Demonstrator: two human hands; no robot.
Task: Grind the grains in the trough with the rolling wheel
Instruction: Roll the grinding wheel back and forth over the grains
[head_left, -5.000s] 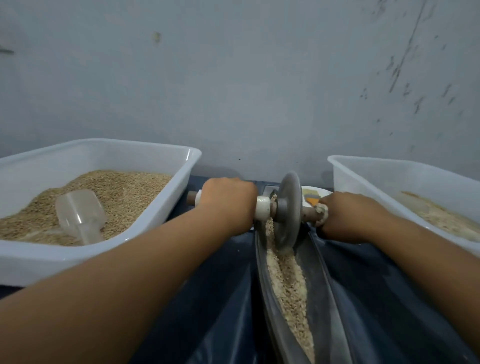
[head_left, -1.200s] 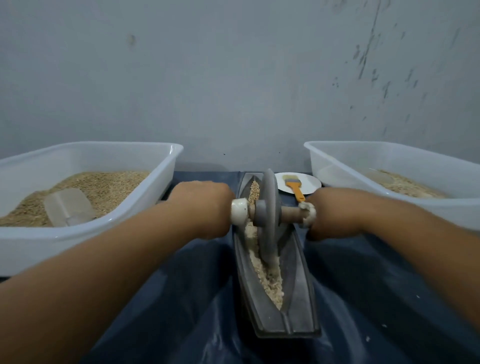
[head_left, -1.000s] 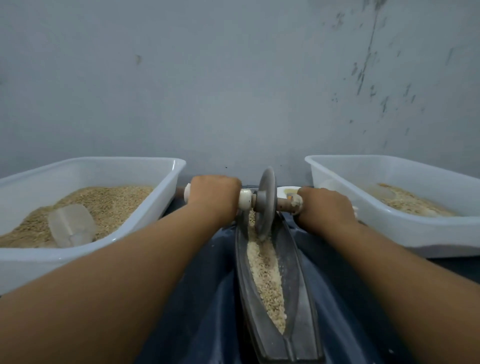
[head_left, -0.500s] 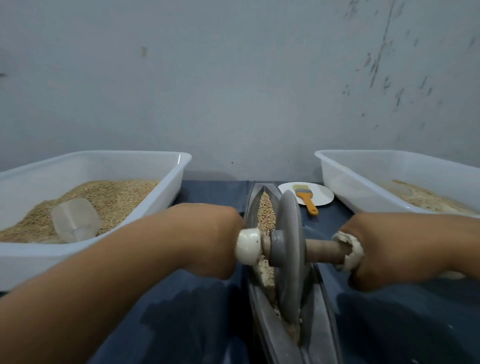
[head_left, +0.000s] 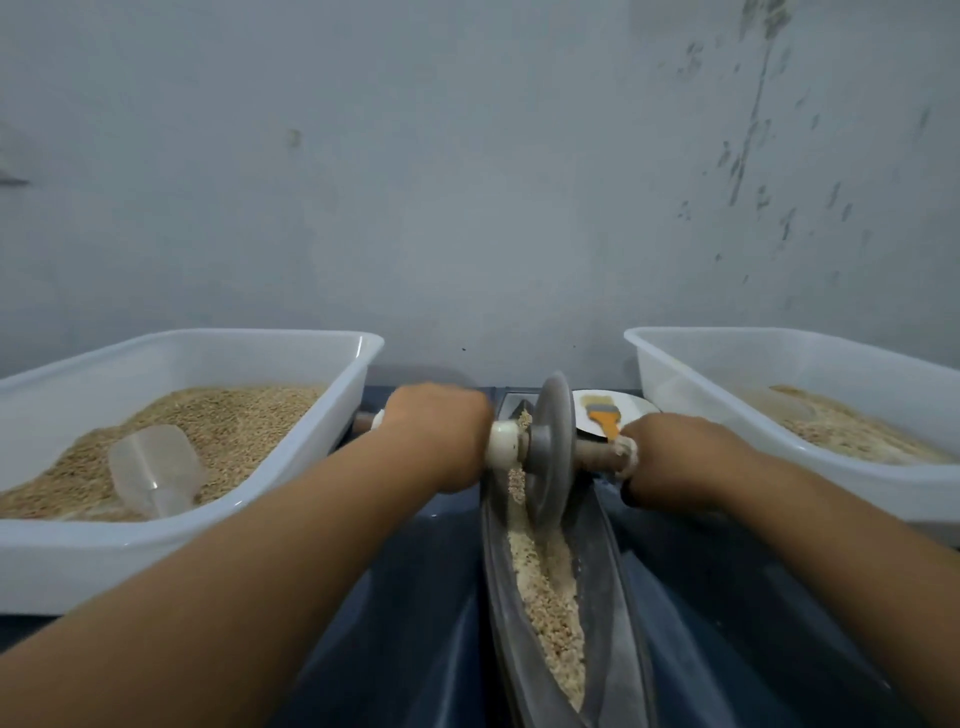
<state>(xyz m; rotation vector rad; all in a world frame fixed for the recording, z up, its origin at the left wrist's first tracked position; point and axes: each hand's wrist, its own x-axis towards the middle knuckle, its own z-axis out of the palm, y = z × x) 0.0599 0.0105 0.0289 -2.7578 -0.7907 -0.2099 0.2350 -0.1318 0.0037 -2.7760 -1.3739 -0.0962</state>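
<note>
Grinding is well under way but not finished, judging by what lies in the trough (head_left: 621, 597). The rolling wheel (head_left: 555, 452) stands on edge near the trough's far end, its rim down in the channel. The left hand (head_left: 439, 436) is wrapped round the axle on its side, next to a white collar (head_left: 503, 442), and the right hand (head_left: 675, 457) is wrapped round the opposite end of the axle, so both hands are clamped on the handle with the wheel between them. The grains (head_left: 548, 592) form a pale strip along the bottom of the trough on the near side of the wheel, and a little shows beside the wheel further back. The strip looks coarse and lumpy, with separate kernels that can be made out, so I judge that more passes are needed before it counts as ground.

The trough lies on a dark blue sheet over the desk (head_left: 415, 623), between two white tubs. The left tub (head_left: 332, 431) holds a heap of whole grain and a clear scoop (head_left: 156, 470). The right tub (head_left: 675, 384) holds a thinner, paler layer; whether that is finished meal I cannot tell. A small white plate (head_left: 636, 408) with an orange-handled brush (head_left: 605, 418) sits behind the right hand.
</note>
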